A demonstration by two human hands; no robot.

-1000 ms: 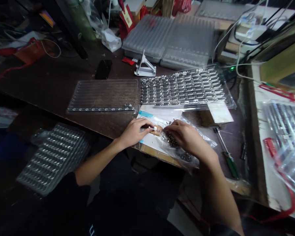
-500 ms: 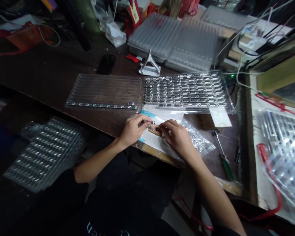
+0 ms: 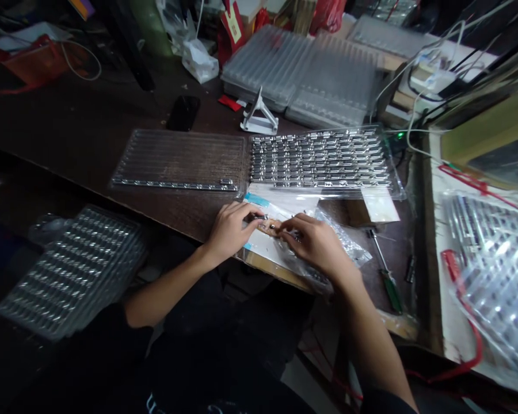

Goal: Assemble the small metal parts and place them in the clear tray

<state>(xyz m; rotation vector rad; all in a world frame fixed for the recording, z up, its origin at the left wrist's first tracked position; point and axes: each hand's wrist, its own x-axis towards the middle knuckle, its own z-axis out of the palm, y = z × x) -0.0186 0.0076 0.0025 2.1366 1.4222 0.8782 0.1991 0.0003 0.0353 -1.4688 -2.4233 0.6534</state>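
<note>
A small brown block [image 3: 273,226] with a shiny metal part on top lies between the two hands, just in front of the full tray [image 3: 322,158]. Its long side runs left to right, with one end toward each hand. It looks tan and flat, but it is small and dim, so I may have its shape a bit wrong.

The left hand [image 3: 231,230] pinches the left end of the block with curled fingers. The right hand [image 3: 317,244] is closed on the right end, and it rests on a clear bag [image 3: 345,247] of little metal bits.

Left of the full tray lies a nearly bare tray [image 3: 179,161] with one row of parts. A screwdriver [image 3: 386,276] lies in front of the full tray, to the right of the bag.
</note>
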